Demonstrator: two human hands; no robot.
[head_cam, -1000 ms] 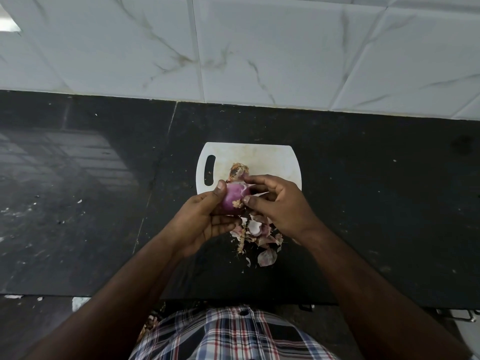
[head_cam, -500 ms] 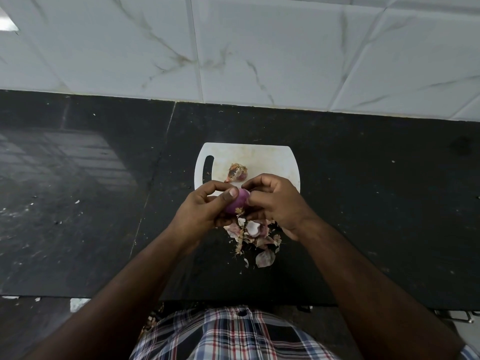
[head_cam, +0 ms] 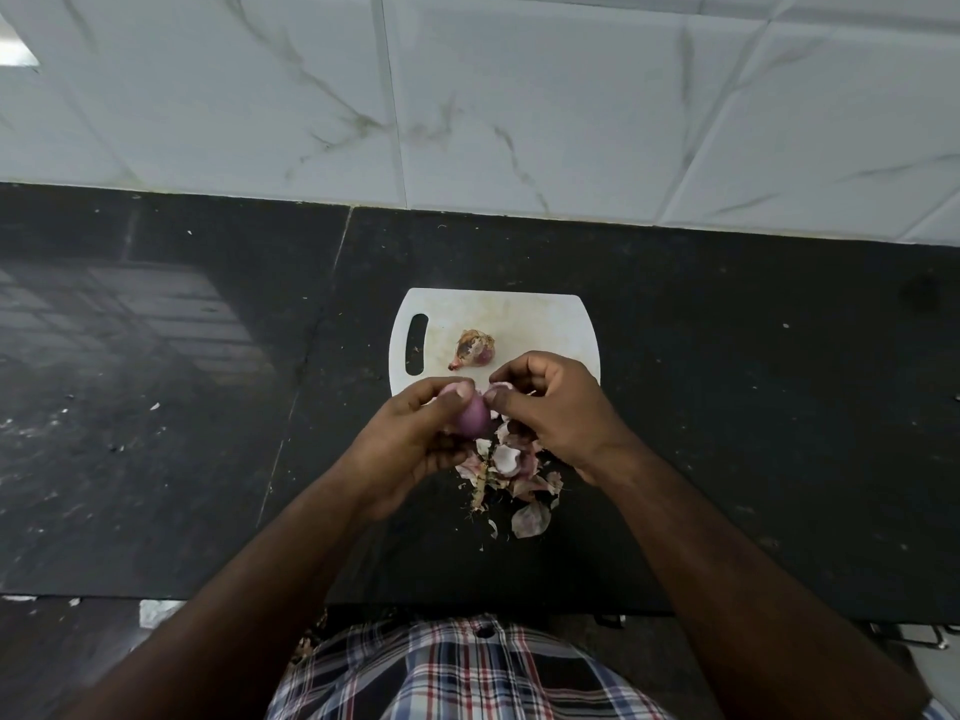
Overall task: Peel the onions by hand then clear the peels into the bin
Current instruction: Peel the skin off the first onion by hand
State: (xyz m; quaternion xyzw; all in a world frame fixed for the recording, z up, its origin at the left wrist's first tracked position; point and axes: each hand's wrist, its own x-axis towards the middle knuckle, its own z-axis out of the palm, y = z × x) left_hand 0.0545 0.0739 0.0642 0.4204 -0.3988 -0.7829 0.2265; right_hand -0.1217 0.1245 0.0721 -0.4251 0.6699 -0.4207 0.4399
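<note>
Compared with a moment ago, the left hand (head_cam: 415,439) has turned the purple onion (head_cam: 471,418) so more smooth skin shows, fingers curled around it just below the white cutting board (head_cam: 535,314). The right hand (head_cam: 558,407) pinches a peel strip (head_cam: 500,388). An unpeeled onion (head_cam: 474,349) lies on the board, its tip pointing lower-left. Peels (head_cam: 511,475) litter the tabletop (head_cam: 753,407).

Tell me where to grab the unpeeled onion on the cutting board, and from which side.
Take the unpeeled onion across its round bulb, coming from above. It lies on its side on the cutting board, its thin tip pointing toward the handle slot; that tip and the loose dry skin would probably tear or slip.
</note>
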